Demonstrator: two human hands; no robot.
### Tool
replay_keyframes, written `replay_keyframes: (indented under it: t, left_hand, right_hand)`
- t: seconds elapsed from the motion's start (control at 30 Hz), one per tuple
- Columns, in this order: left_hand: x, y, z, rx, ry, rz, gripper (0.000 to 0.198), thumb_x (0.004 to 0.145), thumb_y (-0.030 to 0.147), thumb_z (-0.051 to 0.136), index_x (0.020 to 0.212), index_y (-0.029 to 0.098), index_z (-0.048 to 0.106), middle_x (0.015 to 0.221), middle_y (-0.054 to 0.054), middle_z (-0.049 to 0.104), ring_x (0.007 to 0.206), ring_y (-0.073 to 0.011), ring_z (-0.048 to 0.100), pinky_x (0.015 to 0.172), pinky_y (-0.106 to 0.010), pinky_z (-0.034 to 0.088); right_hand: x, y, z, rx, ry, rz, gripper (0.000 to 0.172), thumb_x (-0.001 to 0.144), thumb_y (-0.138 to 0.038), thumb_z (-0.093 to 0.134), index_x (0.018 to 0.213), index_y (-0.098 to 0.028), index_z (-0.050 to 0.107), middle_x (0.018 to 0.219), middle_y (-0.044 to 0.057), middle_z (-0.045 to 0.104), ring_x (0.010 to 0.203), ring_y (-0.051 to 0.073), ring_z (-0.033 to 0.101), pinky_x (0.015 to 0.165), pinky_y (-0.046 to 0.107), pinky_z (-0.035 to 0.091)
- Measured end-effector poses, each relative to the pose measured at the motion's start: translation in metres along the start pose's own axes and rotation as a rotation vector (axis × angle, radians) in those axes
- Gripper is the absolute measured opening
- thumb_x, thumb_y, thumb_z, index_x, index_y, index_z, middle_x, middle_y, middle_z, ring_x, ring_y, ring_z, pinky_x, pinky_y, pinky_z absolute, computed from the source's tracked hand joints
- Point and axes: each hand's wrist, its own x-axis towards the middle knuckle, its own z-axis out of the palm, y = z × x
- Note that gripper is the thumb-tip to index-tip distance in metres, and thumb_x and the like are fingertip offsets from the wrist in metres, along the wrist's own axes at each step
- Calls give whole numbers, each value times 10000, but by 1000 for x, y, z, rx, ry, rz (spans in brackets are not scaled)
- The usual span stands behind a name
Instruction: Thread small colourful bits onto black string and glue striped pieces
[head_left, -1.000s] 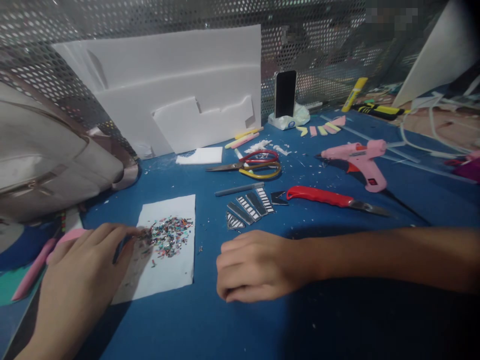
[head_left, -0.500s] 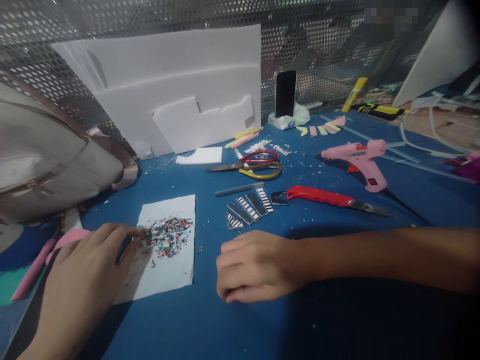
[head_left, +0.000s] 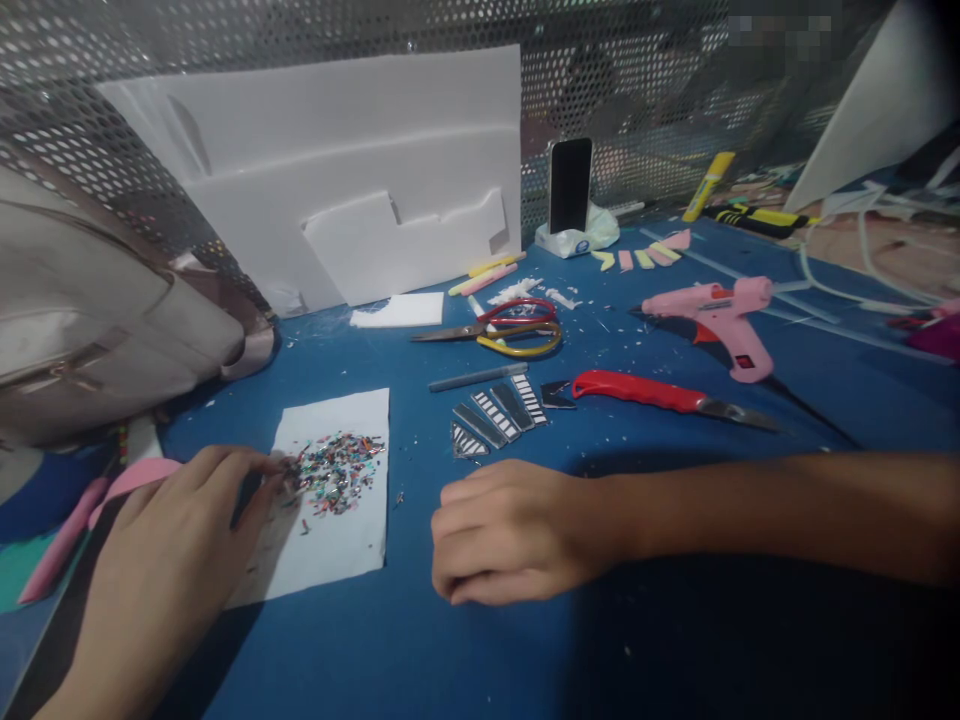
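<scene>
A white paper sheet (head_left: 330, 560) lies on the blue table, bearing a loose heap of multicoloured shiny flakes (head_left: 341, 472). My left hand (head_left: 176, 540) reaches over the paper's left side, thumb and fingertips pinched together at the heap's left edge, among the flakes. To the right of the paper, my right hand (head_left: 517, 535) rests on the table as a loose fist, knuckles up; whatever its fingers may hold is hidden underneath. Just beyond it, small black and black-and-white striped strips (head_left: 495, 417) are fanned out beside a thin grey stick (head_left: 478, 378).
Scissors (head_left: 517, 325), a red-handled knife (head_left: 637, 390) and a pink glue gun (head_left: 712, 310) lie farther back. A phone (head_left: 570, 185) stands upright behind them. White boards (head_left: 360, 160) lean against a perforated metal panel. A pale bag (head_left: 135, 310) sits at left.
Both hands keep nearly the same place and pose. The whole view has shifted very slightly; nothing on the table has visibly moved.
</scene>
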Motion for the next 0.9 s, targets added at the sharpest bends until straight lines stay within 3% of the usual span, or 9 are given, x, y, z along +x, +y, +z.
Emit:
replay_keyframes:
  t: [0.4, 0.9]
  left_hand:
    - [0, -1, 1, -36, -36, -31, 270, 957, 366, 304, 868, 219, 512, 921, -49, 574, 711, -242, 584, 571, -325, 339]
    - [2, 1, 6, -120, 0, -38, 328, 910, 440, 364, 940, 210, 596, 968, -64, 622, 731, -244, 632, 598, -348, 429]
  right_hand:
    - [0, -1, -1, -3, -3, 7, 158, 981, -242, 471, 937, -173, 607, 883, 3, 589, 804, 120, 469, 699, 235, 360]
    - [0, -1, -1, 1, -10, 10, 140, 978, -237, 478, 943, -175, 599, 889, 0, 587, 812, 115, 466, 714, 233, 364]
